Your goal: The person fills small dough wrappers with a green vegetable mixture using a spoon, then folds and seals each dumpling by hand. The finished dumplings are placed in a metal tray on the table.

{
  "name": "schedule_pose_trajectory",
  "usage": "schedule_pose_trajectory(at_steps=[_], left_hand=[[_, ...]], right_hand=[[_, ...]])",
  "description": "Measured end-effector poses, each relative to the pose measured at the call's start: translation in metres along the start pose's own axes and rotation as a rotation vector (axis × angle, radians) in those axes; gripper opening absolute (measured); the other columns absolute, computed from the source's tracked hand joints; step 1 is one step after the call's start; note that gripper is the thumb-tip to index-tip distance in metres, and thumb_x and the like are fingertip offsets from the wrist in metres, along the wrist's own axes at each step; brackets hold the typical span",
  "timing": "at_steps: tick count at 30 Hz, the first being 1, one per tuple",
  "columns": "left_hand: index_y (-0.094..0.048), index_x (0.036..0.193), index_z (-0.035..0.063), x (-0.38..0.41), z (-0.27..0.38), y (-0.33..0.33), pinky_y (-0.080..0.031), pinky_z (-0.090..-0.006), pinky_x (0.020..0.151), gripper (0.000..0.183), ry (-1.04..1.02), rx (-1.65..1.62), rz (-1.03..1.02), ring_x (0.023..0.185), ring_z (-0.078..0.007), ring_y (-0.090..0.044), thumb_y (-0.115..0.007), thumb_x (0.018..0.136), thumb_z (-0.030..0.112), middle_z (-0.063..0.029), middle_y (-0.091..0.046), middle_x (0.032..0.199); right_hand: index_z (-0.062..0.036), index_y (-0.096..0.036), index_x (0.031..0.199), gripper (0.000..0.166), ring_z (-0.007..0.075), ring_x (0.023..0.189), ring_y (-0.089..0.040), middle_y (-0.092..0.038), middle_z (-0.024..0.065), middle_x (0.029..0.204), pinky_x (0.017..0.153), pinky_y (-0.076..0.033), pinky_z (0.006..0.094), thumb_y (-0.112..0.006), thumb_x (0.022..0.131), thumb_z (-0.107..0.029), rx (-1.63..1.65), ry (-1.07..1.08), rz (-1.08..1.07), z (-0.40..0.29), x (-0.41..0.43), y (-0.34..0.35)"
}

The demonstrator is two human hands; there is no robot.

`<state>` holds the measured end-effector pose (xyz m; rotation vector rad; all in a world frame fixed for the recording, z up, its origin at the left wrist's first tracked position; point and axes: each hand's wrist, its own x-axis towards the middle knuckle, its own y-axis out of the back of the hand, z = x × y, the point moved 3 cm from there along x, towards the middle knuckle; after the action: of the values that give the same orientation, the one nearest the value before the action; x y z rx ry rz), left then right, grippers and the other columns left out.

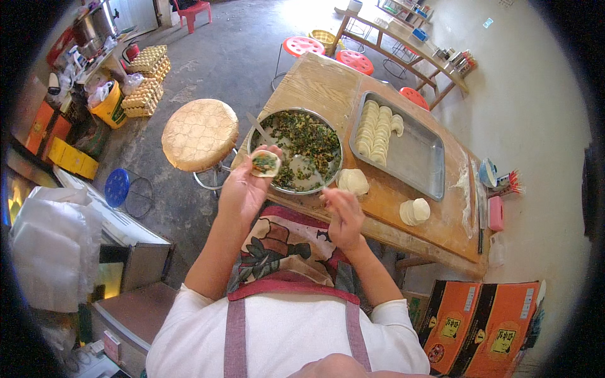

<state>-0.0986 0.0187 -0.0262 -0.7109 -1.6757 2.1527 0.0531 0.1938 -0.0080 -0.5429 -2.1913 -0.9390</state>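
Note:
On the palm and fingers of my left hand (246, 189) lies a round dough wrapper (265, 164) with green and orange filling on it. My right hand (344, 215) grips the handle of a spoon (317, 174), whose far end is blurred over the metal bowl (340, 163). Chopped vegetable filling (302, 132) fills much of that bowl, and a second utensil (259, 126) leans on its left rim. Close to my right hand sits a stack of dough wrappers (353, 182); another wrapper stack (415, 212) lies farther right. Folded dumplings (373, 130) stand in rows inside a metal tray (427, 182).
The wooden table (316, 75) carries a long knife (481, 222) and floury patches at its right end. A round padded stool (201, 134) stands left of it. Egg trays (144, 94) are stacked beside a yellow bucket (109, 106). Orange boxes (496, 321) stand lower right.

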Motion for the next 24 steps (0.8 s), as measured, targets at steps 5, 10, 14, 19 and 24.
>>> schedule_pose_trajectory(at_steps=[5,10,14,19,24], left_hand=[[-0.036,0.143,-0.0128,-0.008,0.013,0.005,-0.039,-0.0488,0.118,0.046,-0.077,0.124,0.032,0.139,-0.0423,-0.043,-0.034,0.11,0.019,-0.0292,-0.043,0.148],[-0.041,0.141,-0.0078,-0.014,0.014,0.014,-0.044,-0.0484,0.114,0.044,-0.072,0.087,0.083,0.133,-0.0406,-0.051,-0.036,0.11,0.023,-0.0269,-0.049,0.142],[-0.042,0.14,-0.0071,-0.018,0.013,0.018,-0.045,-0.0495,0.113,0.045,-0.072,0.112,0.079,0.133,-0.0407,-0.051,-0.035,0.11,0.025,-0.0263,-0.051,0.141],[-0.042,0.139,-0.0069,-0.02,0.012,0.019,-0.045,-0.0507,0.113,0.046,-0.012,0.026,0.103,0.133,-0.0413,-0.051,-0.033,0.11,0.027,-0.0263,-0.051,0.14],[-0.042,0.138,-0.0098,-0.023,0.009,0.012,-0.043,-0.0505,0.115,0.049,-0.055,0.113,0.116,0.137,-0.0421,-0.046,-0.029,0.111,0.029,-0.0281,-0.047,0.144]], right_hand=[[0.0014,-0.069,0.118,0.024,0.012,0.074,-0.06,-0.064,0.0079,0.089,0.067,-0.051,0.0263,-0.052,0.104,-0.006,0.082,-0.446,-0.062,0.018,0.017,-0.002],[-0.0007,-0.068,0.111,0.019,0.0168,0.066,-0.059,-0.063,0.0095,0.082,0.064,-0.049,0.0314,-0.053,0.102,-0.008,0.059,-0.481,-0.086,0.023,0.01,-0.008],[0.0011,-0.068,0.108,0.024,0.0139,0.064,-0.06,-0.065,0.0079,0.079,0.061,-0.049,0.0299,-0.051,0.105,-0.015,0.197,-0.641,-0.083,0.024,0.005,-0.013],[0.0013,-0.067,0.104,0.03,0.0135,0.06,-0.064,-0.068,0.0087,0.076,0.054,-0.048,0.0277,-0.048,0.106,-0.021,0.355,-0.856,-0.078,0.031,0.007,-0.018],[0.0005,-0.066,0.105,0.03,0.0133,0.061,-0.066,-0.069,0.0094,0.078,0.051,-0.048,0.0237,-0.048,0.106,-0.023,0.557,-0.968,0.033,0.049,0.003,-0.02]])
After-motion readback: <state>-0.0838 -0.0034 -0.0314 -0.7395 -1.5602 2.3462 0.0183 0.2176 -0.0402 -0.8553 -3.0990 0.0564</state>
